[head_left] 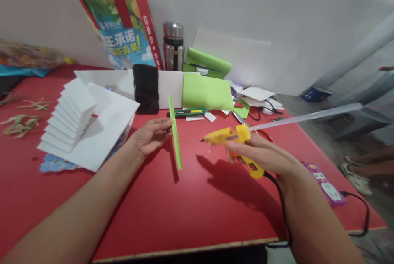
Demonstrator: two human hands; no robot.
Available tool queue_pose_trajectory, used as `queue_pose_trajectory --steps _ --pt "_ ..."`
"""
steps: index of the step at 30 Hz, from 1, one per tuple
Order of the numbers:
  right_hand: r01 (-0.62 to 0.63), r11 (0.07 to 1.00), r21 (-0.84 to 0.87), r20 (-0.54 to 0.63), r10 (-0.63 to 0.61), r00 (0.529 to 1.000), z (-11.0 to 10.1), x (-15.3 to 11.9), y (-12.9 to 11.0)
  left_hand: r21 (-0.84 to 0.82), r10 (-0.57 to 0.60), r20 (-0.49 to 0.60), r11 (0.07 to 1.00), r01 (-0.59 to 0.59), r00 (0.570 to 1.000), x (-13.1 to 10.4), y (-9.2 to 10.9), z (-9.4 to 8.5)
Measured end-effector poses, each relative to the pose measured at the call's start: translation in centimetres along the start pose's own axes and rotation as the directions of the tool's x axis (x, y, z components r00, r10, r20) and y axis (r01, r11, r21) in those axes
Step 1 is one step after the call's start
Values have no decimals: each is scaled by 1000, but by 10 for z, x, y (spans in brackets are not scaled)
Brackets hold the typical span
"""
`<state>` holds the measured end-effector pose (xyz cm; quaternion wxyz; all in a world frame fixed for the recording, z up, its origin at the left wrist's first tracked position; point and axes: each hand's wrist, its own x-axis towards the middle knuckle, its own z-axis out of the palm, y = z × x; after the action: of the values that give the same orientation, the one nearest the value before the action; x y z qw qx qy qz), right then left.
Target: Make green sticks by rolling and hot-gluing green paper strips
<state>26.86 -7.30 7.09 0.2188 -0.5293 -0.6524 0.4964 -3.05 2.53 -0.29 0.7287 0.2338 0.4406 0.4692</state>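
Red tabletop (184, 219) fills the near part of my view, with its worn front edge at the bottom; over it, as I watch from my distance through the head camera, the right hand (266, 151) is closed around the handle of a yellow glue gun (220, 136), and a long clear glue stick (304, 117) comes out from the rear of it; its nozzle points to the left and stays apart from the green strip (175, 138), which is raised above the table, its shadow falling below; the left hand (155, 134) pinches this strip between thumb and fingers, above its middle; at the right I see a purple packet (326, 184), near the forearm; at the left, white folded paper (66, 120) lies on a white sheet; just behind the strip there is a green cutter (193, 112), and beyond it a black object (146, 89) and a light green sheet (207, 93); farther back, a steel flask (174, 46) stands upright beside a printed bag (123, 46), both before the pale wall (240, 9).
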Motion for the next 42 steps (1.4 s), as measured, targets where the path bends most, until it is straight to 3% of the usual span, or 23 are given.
queue_pose_trajectory --steps 3,6,9,16,23,26,31,33,35,37,40,42 --pt "-59 993 -104 -276 28 961 -21 9 29 -3 -20 -3 1000 20 1000 -1 -1 1" --pt "-70 994 -81 -376 34 926 -38 15 60 0 -25 15 1000 25 1000 -1 -2 1" --pt "-114 992 -53 -495 73 866 -39 16 82 27 -16 44 1000 14 999 0 -4 1" --pt "-31 987 -156 -528 -57 847 -19 34 92 55 -8 59 998 5 998 1 -11 3" --pt "-206 922 -328 -648 -61 759 -19 47 93 30 -21 42 999 19 999 -4 -11 10" --pt "-234 881 -412 -649 -104 754 -17 45 94 18 -36 56 999 35 998 -7 -11 13" --pt "-204 787 -582 -588 -234 774 -9 7 84 28 -32 95 999 30 995 -11 -11 14" --pt "-274 726 -631 -632 -276 724 1 -23 67 32 -27 93 999 24 995 -12 -12 14" --pt "-300 719 -626 -639 -253 727 16 -50 42 45 -23 109 999 18 994 -13 -12 15" --pt "-165 813 -558 -548 -211 809 34 -58 14 68 -17 141 998 8 990 -14 -14 16" --pt "9 969 -249 -393 -109 913 56 -28 -14 87 -18 161 996 5 987 -17 -16 18" --pt "17 1000 3 -231 -16 973 65 8 -17 84 -21 162 996 8 987 -19 -17 20"
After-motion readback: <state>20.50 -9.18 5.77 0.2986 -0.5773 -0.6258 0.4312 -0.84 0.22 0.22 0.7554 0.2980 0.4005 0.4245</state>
